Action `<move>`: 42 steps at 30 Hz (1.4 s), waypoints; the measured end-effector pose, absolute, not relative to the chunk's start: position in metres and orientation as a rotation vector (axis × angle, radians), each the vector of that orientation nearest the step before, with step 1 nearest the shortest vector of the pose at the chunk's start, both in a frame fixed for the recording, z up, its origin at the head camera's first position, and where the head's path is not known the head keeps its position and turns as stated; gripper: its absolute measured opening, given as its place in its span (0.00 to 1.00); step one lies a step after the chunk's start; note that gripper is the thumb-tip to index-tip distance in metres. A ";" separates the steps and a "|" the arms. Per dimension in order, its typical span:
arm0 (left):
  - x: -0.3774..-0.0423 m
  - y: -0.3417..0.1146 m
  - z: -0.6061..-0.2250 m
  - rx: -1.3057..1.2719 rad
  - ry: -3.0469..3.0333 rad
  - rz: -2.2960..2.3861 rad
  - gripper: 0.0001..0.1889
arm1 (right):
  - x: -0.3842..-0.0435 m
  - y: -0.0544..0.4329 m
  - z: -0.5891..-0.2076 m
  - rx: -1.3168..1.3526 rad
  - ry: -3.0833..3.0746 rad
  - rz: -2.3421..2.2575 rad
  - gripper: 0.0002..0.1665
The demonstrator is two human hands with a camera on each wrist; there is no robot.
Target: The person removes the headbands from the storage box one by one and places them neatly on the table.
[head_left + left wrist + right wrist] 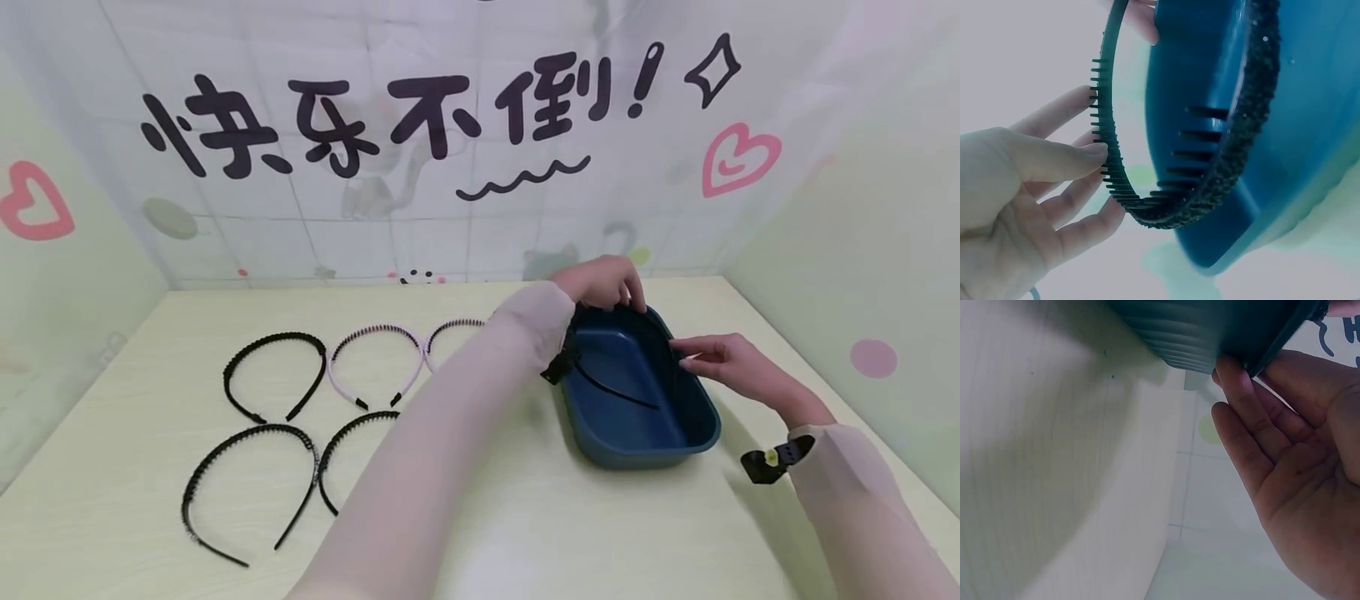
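Note:
My left hand (603,282) pinches a black toothed headband (1225,178) with a rough, sparkly outer surface between thumb and fingers. The headband stands over the far end of the blue basin (633,460), its teeth pointing inward. At the basin's right side, my right hand (738,367) grips the rim, with fingers (1244,403) flat along the outer wall and the thumb partly hidden behind the edge. One arm of the headband runs close to these fingers in the left wrist view. A thin dark strip (615,392) crosses the basin's inside.
Several headbands lie left of the basin: a black one (274,337), a lilac one (416,375), another lilac one (459,322) partly behind my left sleeve, and black toothed ones (262,427) nearer. A printed curtain (420,242) backs the pale table (510,517).

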State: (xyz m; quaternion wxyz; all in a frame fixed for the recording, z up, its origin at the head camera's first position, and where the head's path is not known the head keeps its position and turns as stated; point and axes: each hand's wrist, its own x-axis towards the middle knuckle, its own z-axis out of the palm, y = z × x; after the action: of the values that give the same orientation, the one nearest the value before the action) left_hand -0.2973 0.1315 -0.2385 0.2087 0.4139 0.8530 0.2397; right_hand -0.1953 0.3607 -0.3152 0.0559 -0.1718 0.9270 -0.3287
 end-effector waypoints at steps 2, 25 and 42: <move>-0.296 0.128 -0.235 1.168 2.374 0.674 0.30 | -0.196 0.361 -0.315 -0.526 2.816 -0.994 0.23; -0.269 0.079 -0.215 1.342 2.444 0.433 0.35 | -0.195 0.361 -0.314 -0.560 2.821 -0.971 0.23; -0.249 0.034 -0.223 1.438 2.432 0.384 0.32 | -0.193 0.360 -0.315 -0.568 2.829 -0.967 0.23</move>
State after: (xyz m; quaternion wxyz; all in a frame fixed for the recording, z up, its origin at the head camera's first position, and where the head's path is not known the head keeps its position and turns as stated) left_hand -0.2487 0.0337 -0.2234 0.1447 0.4990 0.8440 0.1333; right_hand -0.1927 0.3603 -0.3146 0.0493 -0.1865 0.9285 -0.3174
